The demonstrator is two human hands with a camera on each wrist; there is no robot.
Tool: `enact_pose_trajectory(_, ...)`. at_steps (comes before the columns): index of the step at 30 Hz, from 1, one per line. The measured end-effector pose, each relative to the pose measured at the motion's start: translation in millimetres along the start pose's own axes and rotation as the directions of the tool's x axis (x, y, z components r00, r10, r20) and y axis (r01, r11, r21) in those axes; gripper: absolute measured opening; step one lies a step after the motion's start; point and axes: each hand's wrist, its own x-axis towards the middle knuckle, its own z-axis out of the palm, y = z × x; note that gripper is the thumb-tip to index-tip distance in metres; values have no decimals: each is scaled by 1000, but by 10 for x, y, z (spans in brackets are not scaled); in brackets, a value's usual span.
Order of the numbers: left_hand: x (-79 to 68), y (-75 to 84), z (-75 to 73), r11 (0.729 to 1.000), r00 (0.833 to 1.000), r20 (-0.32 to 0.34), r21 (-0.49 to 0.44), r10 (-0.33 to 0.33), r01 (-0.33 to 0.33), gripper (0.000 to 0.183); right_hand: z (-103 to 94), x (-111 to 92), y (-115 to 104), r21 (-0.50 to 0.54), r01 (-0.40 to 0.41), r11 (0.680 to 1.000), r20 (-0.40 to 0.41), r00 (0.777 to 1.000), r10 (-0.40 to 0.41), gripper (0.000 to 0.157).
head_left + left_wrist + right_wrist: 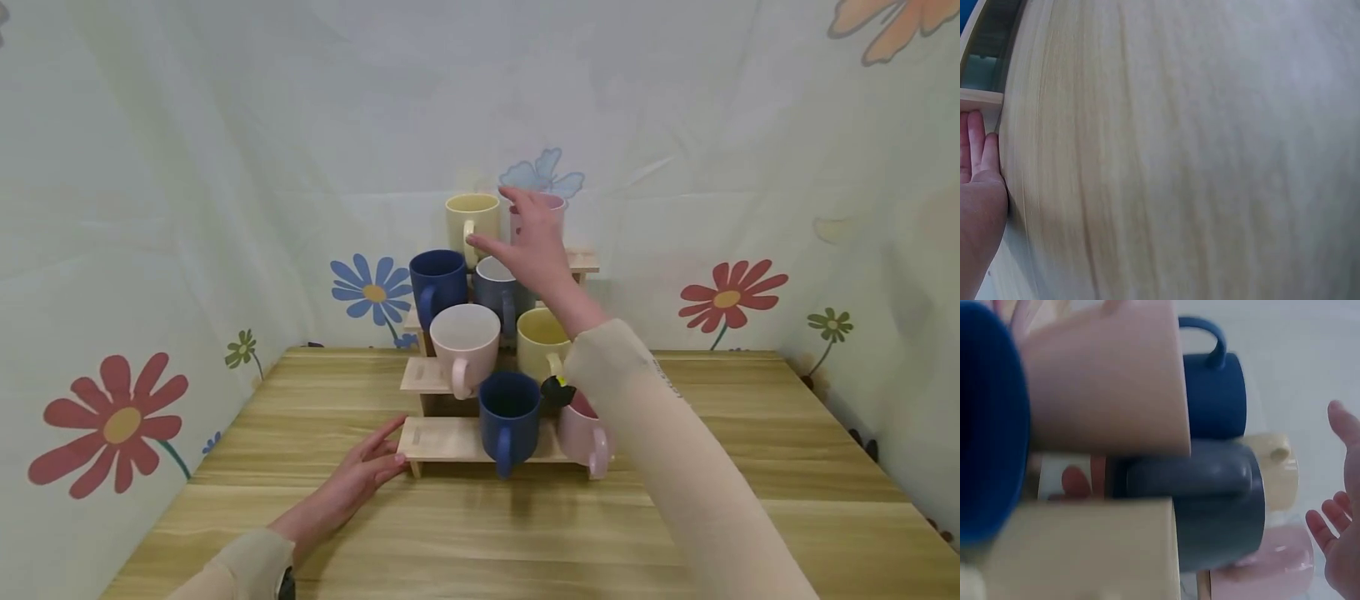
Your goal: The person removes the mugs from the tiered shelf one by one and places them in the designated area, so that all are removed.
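My left hand (352, 483) touches the left end of the bottom step of a stepped wooden rack (450, 440), its fingers extended; the left wrist view shows the fingers against the wood. My right hand (536, 246) is raised at the top step, thumb and fingers spread, holding nothing. In the head view it overlaps a pink mug (553, 218), beside a pale yellow mug (480, 218). In the right wrist view, fingertips are close to the pink mug (1272, 562). A dark blue mug (444, 287) and a grey mug (487, 287) stand one step lower.
Lower steps carry a pale pink mug (467, 346), a yellow mug (534, 350), a blue mug (508, 429) and another pink mug (576, 437), partly behind my right sleeve. The rack stands on a wood-grain table (337, 383) before a flowered curtain (262, 167).
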Motion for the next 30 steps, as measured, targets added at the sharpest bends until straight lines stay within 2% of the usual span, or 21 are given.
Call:
enact_pose_trajectory(4,-22,9,2,1000,1000,7,1,4,-4,78,120,6,-67,96,-57,994,-40,997,61,77)
enact_pose_trajectory(11,-9,5,16,1000,1000,20,12,17,-18,77,257,-1,-94,177,-134,975,-70,986,148,70)
enact_pose_trajectory(18,0,-1,35,1000,1000,21,5,22,-23,76,349,-16,-73,136,-152,979,-46,986,160,68)
enact_pose_trajectory(30,8,-16,38,1000,1000,21,-15,20,-20,76,375,-18,-39,150,-242,959,31,970,240,57)
